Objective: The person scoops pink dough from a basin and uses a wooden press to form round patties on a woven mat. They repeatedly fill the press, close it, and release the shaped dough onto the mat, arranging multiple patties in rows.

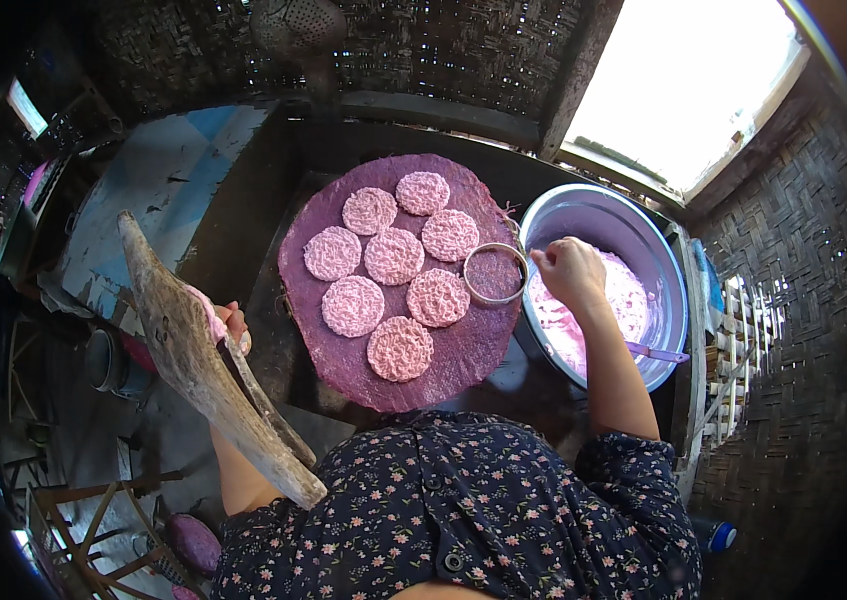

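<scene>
Left hand (234, 325) at 9 o'clock: grip closed round a forked wooden tool (179, 335), fingers partly hidden behind it; a pink smear (206, 310) on the wood. Right hand (572, 270) at 2 o'clock, above a basin (594, 213) of pink dough (624, 290); grip curled, cannot tell whether it pinches any. Purple-handled utensil (656, 352) leans out at the basin's 4 o'clock. Near centre, toward 12: round purple mat (469, 368) bearing eight crinkled pink discs (394, 257). Ring (496, 301) lies flat at the mat's 3 o'clock edge, beside the basin.
</scene>
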Available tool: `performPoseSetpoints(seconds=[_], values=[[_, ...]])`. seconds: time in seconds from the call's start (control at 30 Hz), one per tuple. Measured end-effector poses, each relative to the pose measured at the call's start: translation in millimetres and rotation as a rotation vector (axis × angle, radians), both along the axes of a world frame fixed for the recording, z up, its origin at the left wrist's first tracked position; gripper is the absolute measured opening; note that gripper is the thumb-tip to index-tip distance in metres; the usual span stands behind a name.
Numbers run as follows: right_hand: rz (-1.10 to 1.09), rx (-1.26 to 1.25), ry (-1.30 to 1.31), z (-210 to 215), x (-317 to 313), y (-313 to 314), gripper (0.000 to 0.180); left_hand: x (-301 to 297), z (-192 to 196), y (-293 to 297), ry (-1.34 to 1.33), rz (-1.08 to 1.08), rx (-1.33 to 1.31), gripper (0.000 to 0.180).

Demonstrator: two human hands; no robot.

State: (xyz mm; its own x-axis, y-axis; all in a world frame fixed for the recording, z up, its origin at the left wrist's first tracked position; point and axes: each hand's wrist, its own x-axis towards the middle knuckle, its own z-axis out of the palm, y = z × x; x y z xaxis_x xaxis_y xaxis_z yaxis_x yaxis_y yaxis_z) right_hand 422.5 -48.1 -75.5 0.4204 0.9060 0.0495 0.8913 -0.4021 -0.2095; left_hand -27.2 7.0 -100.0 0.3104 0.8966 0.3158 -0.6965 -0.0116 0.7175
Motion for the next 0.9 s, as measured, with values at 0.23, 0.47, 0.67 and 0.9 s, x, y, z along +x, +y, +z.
performPoseSetpoints(seconds=[0.23,0.47,0.67,0.9], values=[[-0.003,0.112,0.091,12.2,-0.7,-14.0,0.02,-18.9,-23.8,15.6,-0.123,-0.306,-0.163,0.038],[0.411,0.133,0.135,-5.9,-22.0,-40.7,0.021,-20.3,-31.8,6.9,-0.139,-0.171,-0.363,0.042],[0.43,0.235,0.048,-21.2,-28.4,-48.5,0.023,-31.4,-50.1,8.7,-0.171,-0.145,-0.312,0.043],[0.348,0.549,0.103,-1.1,-35.4,-58.9,0.023,-33.4,-46.8,10.5,-0.158,-0.276,-0.258,0.044]])
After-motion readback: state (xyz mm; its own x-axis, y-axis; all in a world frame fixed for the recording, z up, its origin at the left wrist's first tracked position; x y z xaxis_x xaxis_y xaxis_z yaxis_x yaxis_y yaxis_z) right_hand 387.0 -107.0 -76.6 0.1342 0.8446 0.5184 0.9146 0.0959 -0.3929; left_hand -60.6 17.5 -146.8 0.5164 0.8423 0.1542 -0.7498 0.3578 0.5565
